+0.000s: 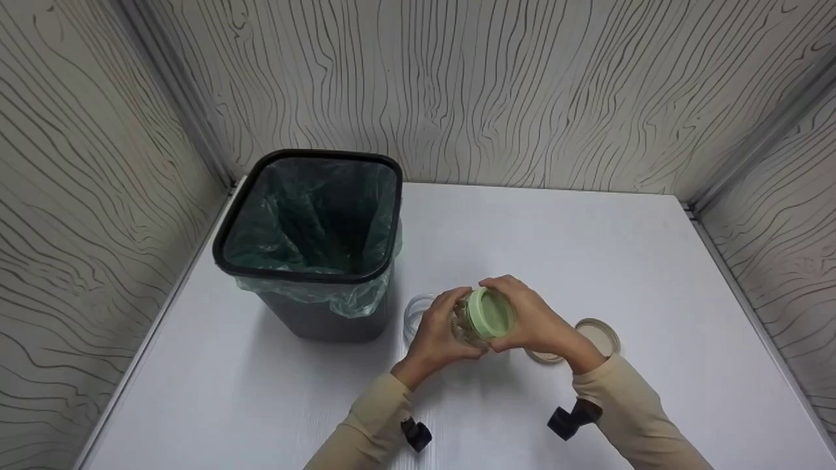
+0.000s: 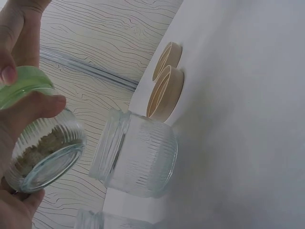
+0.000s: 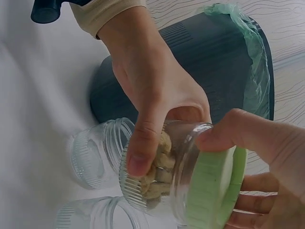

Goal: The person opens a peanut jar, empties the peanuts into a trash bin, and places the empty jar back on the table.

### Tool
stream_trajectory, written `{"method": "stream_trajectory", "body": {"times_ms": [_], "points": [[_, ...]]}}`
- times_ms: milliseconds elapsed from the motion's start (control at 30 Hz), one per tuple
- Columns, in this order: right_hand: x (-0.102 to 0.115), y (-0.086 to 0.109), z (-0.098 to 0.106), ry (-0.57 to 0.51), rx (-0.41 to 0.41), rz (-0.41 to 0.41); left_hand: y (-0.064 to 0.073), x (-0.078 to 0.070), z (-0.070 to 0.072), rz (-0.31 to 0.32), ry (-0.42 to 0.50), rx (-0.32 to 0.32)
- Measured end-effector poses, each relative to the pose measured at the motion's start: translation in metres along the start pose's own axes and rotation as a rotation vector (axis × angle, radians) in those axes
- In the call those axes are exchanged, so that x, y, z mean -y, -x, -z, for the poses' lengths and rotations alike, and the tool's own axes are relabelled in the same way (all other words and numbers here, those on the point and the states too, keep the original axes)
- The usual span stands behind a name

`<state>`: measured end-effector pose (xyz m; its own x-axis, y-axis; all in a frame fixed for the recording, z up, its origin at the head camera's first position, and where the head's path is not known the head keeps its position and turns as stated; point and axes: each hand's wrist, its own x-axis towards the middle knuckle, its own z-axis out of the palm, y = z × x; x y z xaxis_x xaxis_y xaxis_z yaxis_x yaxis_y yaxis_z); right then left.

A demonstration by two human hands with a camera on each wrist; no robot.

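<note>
A ribbed glass jar point(image 3: 183, 138) with a pale green lid point(image 1: 491, 313) is tilted above the white table, its lid turned toward the right hand. Light brown lumps point(image 3: 159, 179), like peanuts in their shells, partly fill it. The left hand point(image 1: 436, 336) grips the glass body, thumb on one side and fingers round the other. At the other end, the right hand point(image 1: 532, 321) holds the lid's rim between thumb and fingers. Two uncovered glass jars stand on the table below, one seen whole point(image 2: 140, 157) and the other point(image 2: 112, 222) cut off by the left wrist view's edge.
Left of the hands stands a dark bin point(image 1: 323, 320) lined with a green plastic bag point(image 1: 366, 297). Two round beige lids lie under and beside the right forearm, one nearer point(image 1: 545, 358) and one farther right point(image 1: 597, 334). Wood-patterned panels point(image 1: 444, 98) enclose the white table point(image 1: 627, 261).
</note>
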<state>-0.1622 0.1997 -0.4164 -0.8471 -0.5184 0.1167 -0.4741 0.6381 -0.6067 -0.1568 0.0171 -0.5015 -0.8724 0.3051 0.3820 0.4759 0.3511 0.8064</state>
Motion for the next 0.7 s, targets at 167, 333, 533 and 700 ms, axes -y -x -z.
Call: {"method": "stream_trajectory", "body": {"times_ms": [167, 333, 533, 700], "points": [[-0.0003, -0.0003, 0.0054, -0.005, 0.001, 0.008, 0.0007, 0.0017, 0.001, 0.026, -0.001, 0.002], [-0.0003, -0.0011, 0.0054, -0.019, 0.002, 0.006, 0.0006, 0.0034, 0.0009, 0.031, -0.008, -0.005], [-0.0015, -0.0011, 0.0036, -0.044, -0.017, 0.019, 0.001, 0.0046, 0.0015, 0.025, -0.009, -0.013], [-0.0046, -0.0006, 0.0046, -0.046, -0.035, 0.024, 0.0016, 0.006, 0.003, 0.035, 0.005, -0.025]]}}
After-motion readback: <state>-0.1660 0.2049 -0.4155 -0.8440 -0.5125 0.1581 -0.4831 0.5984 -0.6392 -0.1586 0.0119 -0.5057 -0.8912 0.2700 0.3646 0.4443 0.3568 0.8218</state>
